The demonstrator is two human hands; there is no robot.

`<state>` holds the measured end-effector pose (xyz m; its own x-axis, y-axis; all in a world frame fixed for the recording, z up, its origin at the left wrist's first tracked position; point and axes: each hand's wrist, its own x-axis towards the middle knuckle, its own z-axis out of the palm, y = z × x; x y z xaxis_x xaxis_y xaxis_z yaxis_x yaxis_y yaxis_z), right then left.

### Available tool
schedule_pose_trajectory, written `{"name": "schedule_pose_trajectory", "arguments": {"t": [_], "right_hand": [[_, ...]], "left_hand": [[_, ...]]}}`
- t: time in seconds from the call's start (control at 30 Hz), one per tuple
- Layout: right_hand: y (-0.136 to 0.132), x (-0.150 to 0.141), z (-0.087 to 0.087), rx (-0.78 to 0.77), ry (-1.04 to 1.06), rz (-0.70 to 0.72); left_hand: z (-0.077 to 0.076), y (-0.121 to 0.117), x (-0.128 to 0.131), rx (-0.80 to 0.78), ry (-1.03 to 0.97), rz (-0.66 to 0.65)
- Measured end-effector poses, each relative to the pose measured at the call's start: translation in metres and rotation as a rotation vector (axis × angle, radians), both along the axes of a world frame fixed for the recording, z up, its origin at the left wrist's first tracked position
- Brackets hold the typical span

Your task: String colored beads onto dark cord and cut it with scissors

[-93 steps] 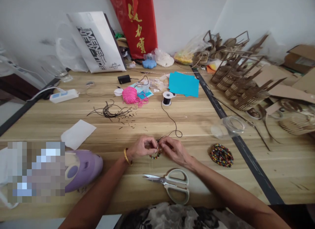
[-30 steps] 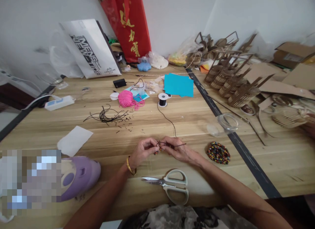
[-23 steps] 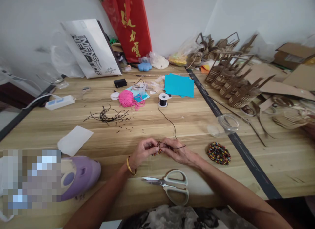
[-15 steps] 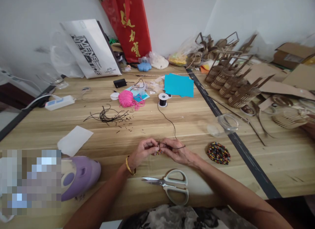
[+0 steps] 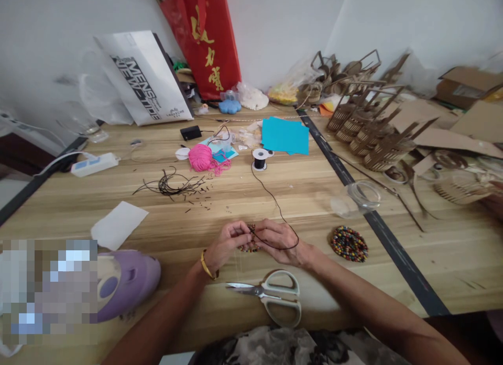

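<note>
Close together over the table, my left hand (image 5: 231, 239) and my right hand (image 5: 277, 240) pinch at a small string of coloured beads (image 5: 248, 246), partly hidden by the fingers. A black cord (image 5: 271, 192) runs from the spool (image 5: 260, 159) and loops over my right hand to the fingertips. My left fingers are closed on the beads; my right fingers are closed on the cord near them. Below my hands lie scissors (image 5: 259, 290) with white handles, blades parted. A coil of coloured beads (image 5: 349, 244) rests to the right of my right hand.
Cut black cords (image 5: 168, 184) and short scraps lie left of centre, by pink yarn (image 5: 200, 158). Blue sheets (image 5: 285, 135) are behind the spool. Small woven baskets (image 5: 371, 137) stand at right. A purple device (image 5: 129, 284) and white paper (image 5: 120, 225) sit at left.
The cord's loop over my right hand has grown rounder and reaches lower. My fingers have shifted slightly, and more of the bead string shows below them.
</note>
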<state>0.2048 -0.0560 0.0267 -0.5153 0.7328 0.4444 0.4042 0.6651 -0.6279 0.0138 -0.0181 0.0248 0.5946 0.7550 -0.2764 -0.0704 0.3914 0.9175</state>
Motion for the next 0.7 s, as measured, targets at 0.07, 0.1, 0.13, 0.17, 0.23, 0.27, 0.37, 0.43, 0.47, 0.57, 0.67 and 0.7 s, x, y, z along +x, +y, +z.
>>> {"name": "schedule_pose_trajectory", "arguments": {"t": [0.07, 0.1, 0.13, 0.17, 0.23, 0.27, 0.37, 0.43, 0.47, 0.57, 0.67, 0.7], "right_hand": [[0.0, -0.002, 0.001, -0.037, 0.068, -0.007], [-0.001, -0.003, 0.001, -0.06, 0.107, -0.015], [-0.001, -0.004, 0.001, -0.078, 0.146, -0.026], [-0.002, -0.006, 0.001, -0.087, 0.184, -0.041], [-0.003, -0.008, -0.001, -0.083, 0.235, -0.064], [-0.003, -0.009, -0.002, -0.077, 0.247, -0.066], [-0.003, -0.01, -0.004, -0.05, 0.252, -0.018], [-0.002, -0.009, -0.005, -0.03, 0.247, 0.034], [-0.002, -0.008, -0.005, -0.021, 0.238, 0.058], [0.0, -0.006, -0.01, 0.021, 0.179, 0.089], [0.0, -0.005, -0.015, 0.108, 0.108, 0.028], [0.0, -0.005, -0.017, 0.136, 0.09, -0.001]], "left_hand": [[0.001, -0.001, 0.001, -0.004, -0.001, 0.007], [0.002, -0.001, 0.001, -0.007, -0.005, 0.008], [0.002, -0.001, 0.001, -0.016, -0.01, 0.009], [0.003, -0.002, 0.001, -0.031, -0.017, 0.011], [0.003, -0.002, 0.002, -0.076, -0.034, 0.018], [0.003, -0.002, 0.002, -0.102, -0.043, 0.018], [0.002, -0.003, 0.003, -0.153, -0.063, 0.001], [0.002, -0.004, 0.004, -0.171, -0.069, -0.008], [0.002, -0.004, 0.004, -0.175, -0.069, -0.009], [0.001, -0.004, 0.005, -0.164, -0.061, -0.021], [0.0, -0.003, 0.004, -0.131, -0.061, -0.046], [0.0, -0.003, 0.004, -0.12, -0.065, -0.051]]}}
